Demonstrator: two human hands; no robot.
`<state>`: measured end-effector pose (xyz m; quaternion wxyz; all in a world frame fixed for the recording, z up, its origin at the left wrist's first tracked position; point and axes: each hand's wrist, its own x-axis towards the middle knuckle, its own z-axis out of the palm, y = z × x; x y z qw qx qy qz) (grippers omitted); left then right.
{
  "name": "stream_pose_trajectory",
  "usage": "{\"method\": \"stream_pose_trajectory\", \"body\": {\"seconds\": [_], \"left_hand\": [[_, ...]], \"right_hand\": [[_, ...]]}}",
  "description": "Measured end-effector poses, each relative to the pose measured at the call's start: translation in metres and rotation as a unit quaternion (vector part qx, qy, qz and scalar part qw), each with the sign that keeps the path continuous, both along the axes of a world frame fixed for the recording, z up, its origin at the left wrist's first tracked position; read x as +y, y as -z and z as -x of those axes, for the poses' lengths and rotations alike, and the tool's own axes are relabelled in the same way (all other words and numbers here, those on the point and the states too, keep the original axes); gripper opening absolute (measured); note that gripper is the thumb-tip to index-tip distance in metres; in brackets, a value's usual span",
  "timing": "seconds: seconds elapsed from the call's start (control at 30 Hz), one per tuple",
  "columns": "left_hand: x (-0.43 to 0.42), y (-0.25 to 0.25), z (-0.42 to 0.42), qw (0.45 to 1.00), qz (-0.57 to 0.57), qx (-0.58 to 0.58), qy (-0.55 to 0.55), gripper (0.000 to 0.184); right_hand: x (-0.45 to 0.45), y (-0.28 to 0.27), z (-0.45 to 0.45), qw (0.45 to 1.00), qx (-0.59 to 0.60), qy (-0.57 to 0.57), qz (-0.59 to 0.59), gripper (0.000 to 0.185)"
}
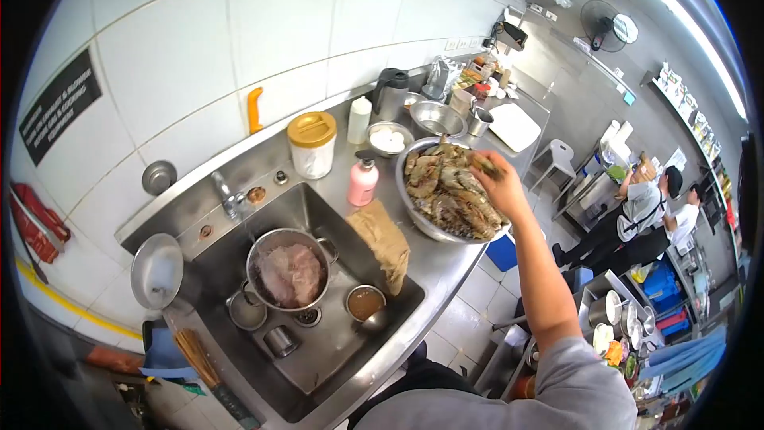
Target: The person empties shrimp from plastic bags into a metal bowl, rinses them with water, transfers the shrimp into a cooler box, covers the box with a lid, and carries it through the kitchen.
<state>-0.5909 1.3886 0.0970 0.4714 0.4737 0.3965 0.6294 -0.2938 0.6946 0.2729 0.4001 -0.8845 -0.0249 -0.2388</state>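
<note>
My right hand (495, 181) reaches over a metal bowl (434, 230) heaped with large raw prawns (450, 191). Its fingers are curled around a dark greenish prawn (485, 166) at the bowl's far right side. The bowl stands on the steel counter to the right of the sink. My left hand is out of view.
The steel sink (330, 362) holds a pot of meat in water (290, 271), small metal cups and a brown-liquid bowl (366, 301). A brown cloth (382, 243) drapes over its edge. Nearby stand a pink pump bottle (363, 181) and yellow-lidded tub (312, 147). Two people (645, 207) work at right.
</note>
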Motion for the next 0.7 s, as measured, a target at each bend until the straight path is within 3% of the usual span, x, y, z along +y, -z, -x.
{"method": "stream_pose_trajectory", "body": {"seconds": [0.07,0.13,0.17,0.2,0.27,0.33,0.37,0.4,0.43,0.47,0.53,0.67,0.7], "left_hand": [[-0.048,-0.031,-0.021,0.999,-0.031,0.011,0.017,0.037],[-0.101,-0.05,-0.036,0.992,-0.064,0.032,0.106,0.037],[-0.126,-0.045,-0.044,0.985,-0.113,0.05,0.123,0.036],[-0.156,-0.045,-0.055,0.986,-0.086,0.014,0.145,0.032],[-0.215,-0.027,-0.07,0.974,-0.102,-0.005,0.202,0.031],[-0.3,-0.033,-0.094,0.97,-0.011,0.036,0.242,0.027],[-0.318,-0.006,-0.109,0.946,0.013,0.038,0.321,0.032],[-0.336,0.021,-0.122,0.918,0.039,0.038,0.394,0.039],[-0.38,0.014,-0.138,0.903,0.084,0.035,0.42,0.037],[-0.429,0.003,-0.152,0.886,0.127,0.033,0.445,0.036],[-0.484,0.001,-0.169,0.845,0.119,0.105,0.51,0.035],[-0.522,0.017,-0.201,0.76,0.088,0.127,0.632,0.038],[-0.541,0.005,-0.212,0.768,0.098,0.114,0.622,0.037]], "right_hand": [[-0.037,-0.003,-0.026,0.997,0.01,0.02,0.08,0.031],[-0.083,0.027,-0.064,0.991,0.02,-0.013,0.129,0.038],[-0.101,0.042,-0.075,0.98,0.027,-0.06,0.188,0.044],[-0.115,0.05,-0.081,0.981,0.028,-0.061,0.18,0.044],[-0.144,0.073,-0.084,0.949,-0.031,-0.137,0.283,0.044],[-0.155,0.068,-0.05,0.99,-0.014,-0.078,0.12,0.041],[-0.168,0.077,-0.035,0.998,0.0,-0.051,0.037,0.036],[-0.169,0.078,-0.012,0.999,-0.03,-0.009,-0.029,0.028],[-0.178,0.097,0.002,0.991,-0.008,0.031,-0.133,0.021],[-0.19,0.126,0.008,0.972,-0.065,0.024,-0.225,0.018],[-0.213,0.138,0.032,0.97,-0.013,0.046,-0.239,0.019],[-0.269,0.164,0.059,0.961,0.06,0.046,-0.266,0.019],[-0.284,0.175,0.064,0.958,0.07,0.066,-0.271,0.02]]}}
